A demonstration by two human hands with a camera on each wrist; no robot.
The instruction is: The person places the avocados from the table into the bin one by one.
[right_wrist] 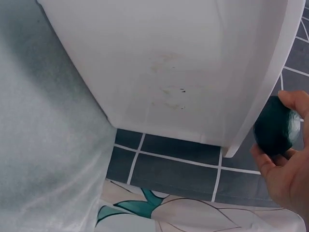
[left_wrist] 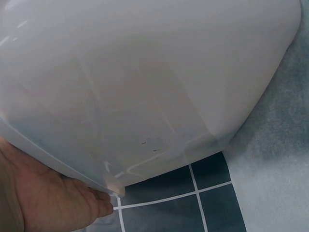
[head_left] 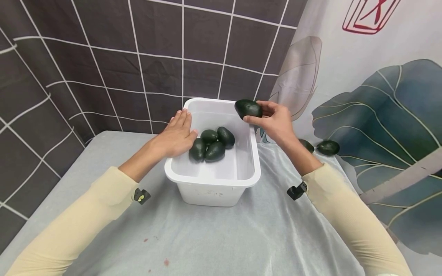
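A white plastic tub [head_left: 212, 191] stands on the cloth-covered table, with several dark green avocados [head_left: 215, 151] grouped on its floor. My left hand [head_left: 177, 136] rests on the tub's left rim, fingers straight; the left wrist view shows that hand [left_wrist: 58, 200] along the rim. Above the tub's back right corner, my right hand [head_left: 276, 119] holds one avocado [head_left: 249, 109] between thumb and fingers. In the right wrist view the same avocado [right_wrist: 275, 125] sits in the grip of the right hand [right_wrist: 289, 179], beside the rim.
Two more avocados [head_left: 328, 147] lie on the table to the right, one partly hidden behind my right forearm. A dark curtain with white grid lines [head_left: 159, 73] hangs behind the tub. Pale grey cloth [head_left: 214, 241] covers the table. A leaf-patterned curtain [head_left: 380, 122] hangs at right.
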